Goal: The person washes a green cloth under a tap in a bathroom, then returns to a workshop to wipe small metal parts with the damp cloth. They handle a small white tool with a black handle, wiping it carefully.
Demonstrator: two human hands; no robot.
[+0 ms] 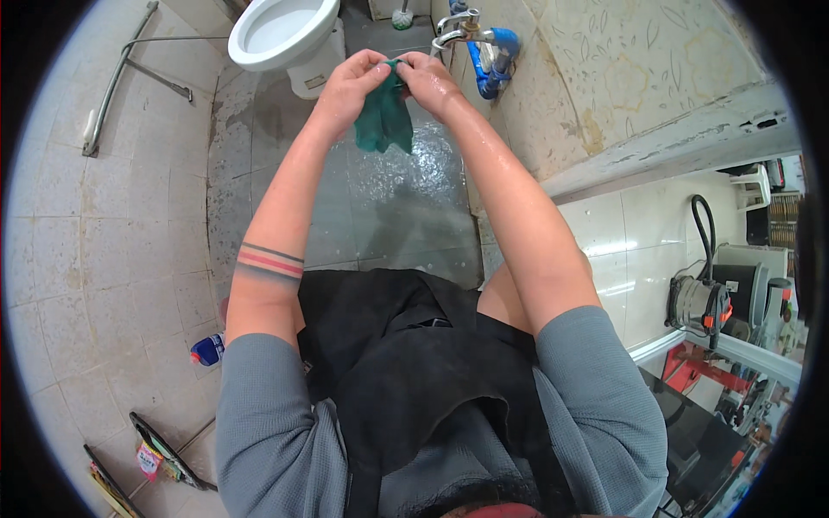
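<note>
A wet-looking dark green cloth (384, 121) hangs down between my two hands, held by its upper edge. My left hand (350, 86) is closed on the cloth's upper left part, thumb and fingers pinching it. My right hand (428, 84) pinches the cloth's upper right corner, its skin wet and shiny. Just beyond my right hand, a metal tap (458, 33) sticks out from the wall, with a thin stream of water seeming to fall from its spout beside my fingers. Both arms reach straight forward over the floor.
A white toilet (285, 34) stands ahead on the left, a toilet brush (401, 17) beyond it. Blue pipe fittings (492, 73) join the tap. Wet grey tiles (332, 224) cover the floor. A metal rail (121, 69) and a blue bottle (208, 350) are at left; a vacuum cleaner (698, 302) stands outside, right.
</note>
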